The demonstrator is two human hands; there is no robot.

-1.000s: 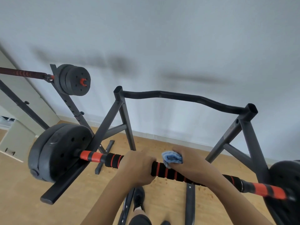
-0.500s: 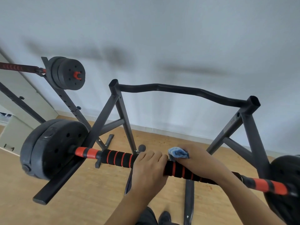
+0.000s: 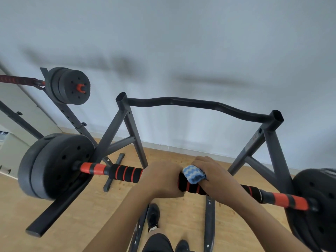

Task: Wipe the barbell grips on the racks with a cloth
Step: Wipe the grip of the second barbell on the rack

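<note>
A barbell with a black and orange striped foam grip [image 3: 127,173] lies across the dark rack [image 3: 131,128] in front of me. My left hand [image 3: 163,179] grips the bar near its middle. Just to its right, my right hand [image 3: 216,177] wraps the bar with a blue and white cloth [image 3: 193,175] bunched under its fingers. Black weight plates sit at the left end [image 3: 54,166] and the right end [image 3: 316,206] of the bar.
A second barbell with smaller black plates [image 3: 71,86] rests on a taller rack at the back left. The rack's curved top bar [image 3: 196,104] runs along the white wall. Its feet [image 3: 209,222] and my shoes [image 3: 153,217] are on the wooden floor below.
My left hand has closed round the bar again after resting on top of it. The right hand with the cloth has stayed beside it on the grip, and the view has shifted a little.
</note>
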